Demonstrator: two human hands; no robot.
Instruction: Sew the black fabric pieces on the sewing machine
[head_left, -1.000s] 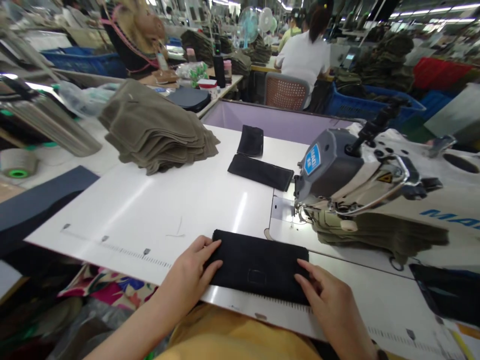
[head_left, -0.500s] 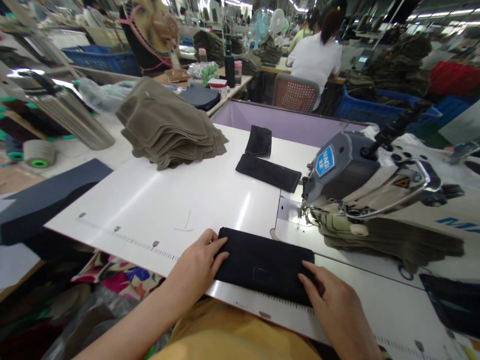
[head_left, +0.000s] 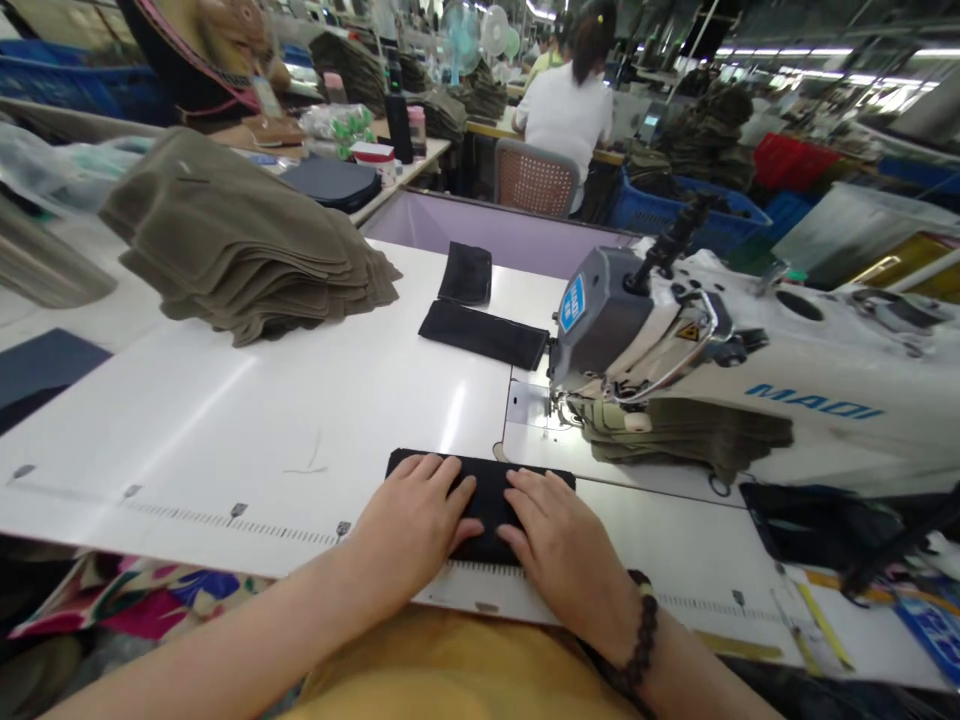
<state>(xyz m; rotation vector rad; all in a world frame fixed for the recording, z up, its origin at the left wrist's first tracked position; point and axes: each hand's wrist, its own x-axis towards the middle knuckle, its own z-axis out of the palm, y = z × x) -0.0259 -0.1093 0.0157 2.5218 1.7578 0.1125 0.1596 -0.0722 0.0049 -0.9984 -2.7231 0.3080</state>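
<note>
A black rectangular fabric piece (head_left: pixel 491 505) lies at the front edge of the white sewing table (head_left: pixel 247 430). My left hand (head_left: pixel 424 510) rests flat on its left part, fingers spread. On its right part lies my right hand (head_left: pixel 551 530), fingers also outstretched and thumb toward the middle. Between the hands a strip of black cloth shows; the rest is covered by them. Behind and to the right stands a sewing machine (head_left: pixel 607 320), its needle area beyond the fabric's far edge. Two smaller black fabric pieces, one long (head_left: pixel 484 335) and one squarish (head_left: pixel 466 273), lie farther back.
A tall stack of olive fabric pieces (head_left: pixel 247 240) sits at the back left. More olive pieces (head_left: pixel 675 430) lie under the machine arm. A dark pouch-like item (head_left: pixel 817 525) is at right. Beyond the purple panel (head_left: pixel 495 225), a person in white (head_left: pixel 566 110) sits.
Both hands have moved from the fabric's side edges onto its top, closer together and flattened. The camera view has turned to the right.
</note>
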